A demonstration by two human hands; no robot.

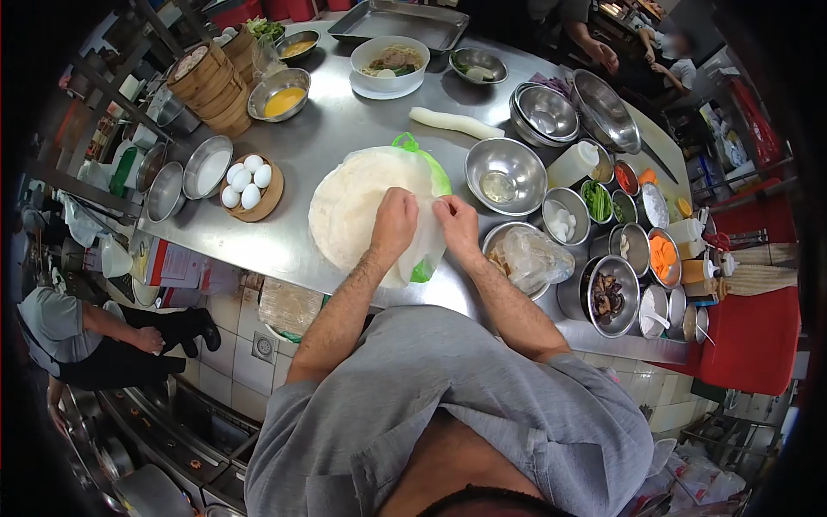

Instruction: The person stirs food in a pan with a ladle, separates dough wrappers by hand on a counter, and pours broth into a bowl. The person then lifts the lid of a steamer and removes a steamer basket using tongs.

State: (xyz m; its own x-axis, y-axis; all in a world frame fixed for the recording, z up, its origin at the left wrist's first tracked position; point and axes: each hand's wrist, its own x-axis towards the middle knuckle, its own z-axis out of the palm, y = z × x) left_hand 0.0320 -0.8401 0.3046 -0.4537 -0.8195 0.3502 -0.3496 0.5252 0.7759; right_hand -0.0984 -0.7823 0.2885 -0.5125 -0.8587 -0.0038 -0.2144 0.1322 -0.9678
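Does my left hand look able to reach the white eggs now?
Probably yes: the left hand is busy with the pale sheets, but nothing tall seems to stand between it and the white eggs.

kinda big pile of thin round off-white sheets (349, 211), lying pretty flat on the shiny metal table (284, 224), right side looking lifted and a bit see-through, bright green plastic (439, 177) peeking out from under the right edge, crinkly at the far end

Free tabletop (289, 226) left — bowls (521, 164) right
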